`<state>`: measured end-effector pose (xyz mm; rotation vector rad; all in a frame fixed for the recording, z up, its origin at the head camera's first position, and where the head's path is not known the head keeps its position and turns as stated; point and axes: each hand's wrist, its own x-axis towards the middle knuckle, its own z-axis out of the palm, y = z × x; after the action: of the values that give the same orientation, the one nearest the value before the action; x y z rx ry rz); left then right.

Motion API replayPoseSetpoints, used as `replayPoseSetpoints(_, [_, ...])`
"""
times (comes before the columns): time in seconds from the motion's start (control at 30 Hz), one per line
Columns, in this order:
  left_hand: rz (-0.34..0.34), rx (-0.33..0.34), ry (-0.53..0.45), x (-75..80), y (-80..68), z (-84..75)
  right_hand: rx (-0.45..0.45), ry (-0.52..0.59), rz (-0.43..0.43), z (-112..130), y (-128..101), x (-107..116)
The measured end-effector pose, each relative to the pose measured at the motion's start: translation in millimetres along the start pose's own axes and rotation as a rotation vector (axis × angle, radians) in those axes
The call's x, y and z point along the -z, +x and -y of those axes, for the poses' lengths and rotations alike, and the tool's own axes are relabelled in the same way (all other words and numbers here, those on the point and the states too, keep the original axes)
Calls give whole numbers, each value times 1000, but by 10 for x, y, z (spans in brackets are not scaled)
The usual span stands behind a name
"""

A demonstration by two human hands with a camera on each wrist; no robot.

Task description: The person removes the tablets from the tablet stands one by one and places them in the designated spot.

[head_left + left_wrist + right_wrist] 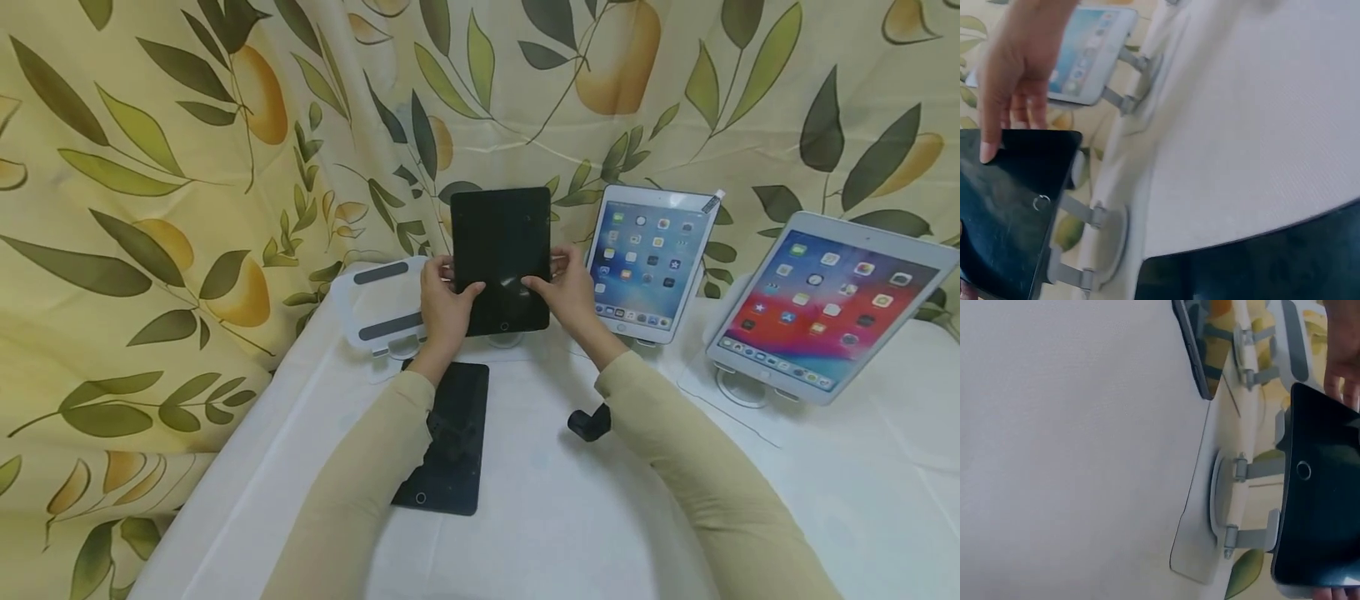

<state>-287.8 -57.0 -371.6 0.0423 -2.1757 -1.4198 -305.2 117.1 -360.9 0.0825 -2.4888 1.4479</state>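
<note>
A black tablet [501,242] with a round home button stands upright on a grey folding stand [1260,469]. My left hand [446,302] grips its left edge, thumb on the screen and fingers behind. On the opposite edge my right hand [572,290] holds it the same way, thumb pressed on the front. The stand's lower hooks sit at the tablet's bottom edge in the right wrist view. Most of the stand is hidden behind the tablet. Below my left forearm a second black tablet [459,442] lies flat on the white table, partly covered by the sleeve.
To the left stands a bare stand [386,300] with grey pads. Two white tablets, one with a blue screen [647,258] and one with a red and blue screen [828,304], rest on stands at right. A small black object [589,423] lies by my right sleeve. A leaf-patterned curtain [225,208] hangs behind.
</note>
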Motion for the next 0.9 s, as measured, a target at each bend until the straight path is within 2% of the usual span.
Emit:
replayPoseSetpoints(0.1, [19, 2, -27, 19, 7, -37, -7, 72, 5, 0, -16, 34])
replayPoseSetpoints(0.23, [51, 13, -71, 62, 28, -71, -9, 115, 22, 55, -45, 105])
replayPoseSetpoints(0.4, [116, 43, -159, 174, 37, -124, -47, 155, 99, 164, -100, 245])
replayPoseSetpoints(0.63, [251, 62, -190, 324, -56, -246, -53, 109, 155, 301, -256, 467])
replayPoseSetpoints(0.9, [319, 32, -280, 451, -210, -371, -32, 41, 145, 443, -482, 627])
